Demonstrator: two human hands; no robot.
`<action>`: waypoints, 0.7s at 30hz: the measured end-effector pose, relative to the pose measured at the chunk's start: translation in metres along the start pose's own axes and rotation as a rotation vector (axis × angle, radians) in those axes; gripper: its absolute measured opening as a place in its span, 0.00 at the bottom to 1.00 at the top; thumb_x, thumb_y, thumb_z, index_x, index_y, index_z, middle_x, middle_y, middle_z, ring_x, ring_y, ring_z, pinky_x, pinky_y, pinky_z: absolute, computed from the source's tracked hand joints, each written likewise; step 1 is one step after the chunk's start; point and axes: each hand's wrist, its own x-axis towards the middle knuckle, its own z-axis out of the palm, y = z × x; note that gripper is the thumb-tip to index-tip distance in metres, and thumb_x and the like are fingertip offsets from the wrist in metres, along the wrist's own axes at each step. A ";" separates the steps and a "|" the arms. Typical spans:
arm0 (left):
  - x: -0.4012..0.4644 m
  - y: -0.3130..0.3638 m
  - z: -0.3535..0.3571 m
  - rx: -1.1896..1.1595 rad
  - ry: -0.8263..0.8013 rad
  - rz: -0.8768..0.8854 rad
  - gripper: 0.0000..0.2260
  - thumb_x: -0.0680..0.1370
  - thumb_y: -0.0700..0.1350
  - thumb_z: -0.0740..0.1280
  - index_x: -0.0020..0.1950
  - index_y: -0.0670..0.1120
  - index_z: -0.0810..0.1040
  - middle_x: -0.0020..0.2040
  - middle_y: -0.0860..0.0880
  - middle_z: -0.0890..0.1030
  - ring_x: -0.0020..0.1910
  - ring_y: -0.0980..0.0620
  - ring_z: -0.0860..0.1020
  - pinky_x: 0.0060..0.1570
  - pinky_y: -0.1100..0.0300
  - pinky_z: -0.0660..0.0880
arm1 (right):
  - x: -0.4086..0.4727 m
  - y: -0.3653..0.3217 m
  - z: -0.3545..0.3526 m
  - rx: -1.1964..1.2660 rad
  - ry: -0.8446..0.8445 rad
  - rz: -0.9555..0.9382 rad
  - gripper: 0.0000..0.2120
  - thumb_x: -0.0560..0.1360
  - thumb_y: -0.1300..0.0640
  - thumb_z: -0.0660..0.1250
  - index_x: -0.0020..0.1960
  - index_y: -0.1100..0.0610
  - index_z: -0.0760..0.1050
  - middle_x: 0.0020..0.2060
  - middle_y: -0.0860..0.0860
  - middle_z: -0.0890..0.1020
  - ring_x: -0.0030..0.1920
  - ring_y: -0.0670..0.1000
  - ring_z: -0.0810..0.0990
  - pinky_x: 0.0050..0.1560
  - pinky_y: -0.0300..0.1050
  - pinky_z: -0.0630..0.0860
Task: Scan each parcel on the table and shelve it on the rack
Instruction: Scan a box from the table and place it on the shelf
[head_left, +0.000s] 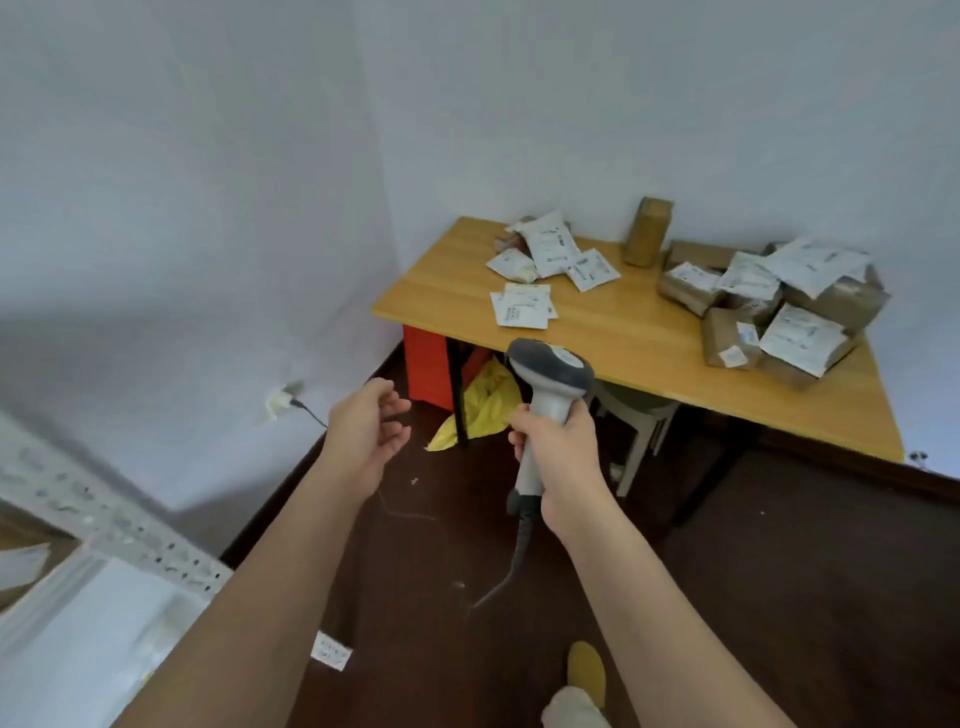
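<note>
My right hand (558, 452) grips the handle of a grey and white barcode scanner (550, 371), whose cable hangs down to the floor. My left hand (366, 434) is held out empty with relaxed fingers, left of the scanner. Ahead stands a wooden table (649, 338) with several white mailer bags (550, 249) at its back left, a flat white parcel (522, 305) near the front edge, and a pile of brown boxes and white bags (779, 306) on the right. A tall brown box (647, 231) stands upright at the back. The white metal rack (104, 525) is at the lower left.
Under the table are a red box (428, 364), a yellow bag (485, 405) and a pale stool (639, 415). A wall socket with a plug (283, 400) sits low on the left wall. A paper label (331, 649) lies on the dark floor.
</note>
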 end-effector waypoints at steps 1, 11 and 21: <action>0.014 -0.001 0.020 0.000 0.004 0.000 0.07 0.78 0.45 0.65 0.41 0.45 0.75 0.38 0.49 0.80 0.28 0.54 0.69 0.38 0.58 0.74 | 0.016 -0.005 -0.009 0.003 0.004 0.002 0.14 0.74 0.70 0.67 0.54 0.55 0.73 0.44 0.55 0.78 0.40 0.52 0.75 0.43 0.45 0.75; 0.113 -0.049 0.300 0.102 -0.271 -0.238 0.05 0.78 0.43 0.66 0.51 0.42 0.76 0.43 0.45 0.80 0.35 0.50 0.72 0.34 0.58 0.75 | 0.209 -0.116 -0.148 0.010 0.289 -0.074 0.11 0.76 0.68 0.65 0.52 0.54 0.71 0.40 0.53 0.75 0.34 0.48 0.75 0.33 0.40 0.74; 0.221 -0.066 0.461 0.253 -0.335 -0.331 0.04 0.79 0.42 0.64 0.49 0.42 0.76 0.42 0.45 0.80 0.35 0.49 0.71 0.34 0.58 0.75 | 0.359 -0.154 -0.216 0.012 0.496 -0.035 0.09 0.75 0.68 0.65 0.52 0.57 0.72 0.39 0.56 0.76 0.32 0.49 0.74 0.31 0.41 0.73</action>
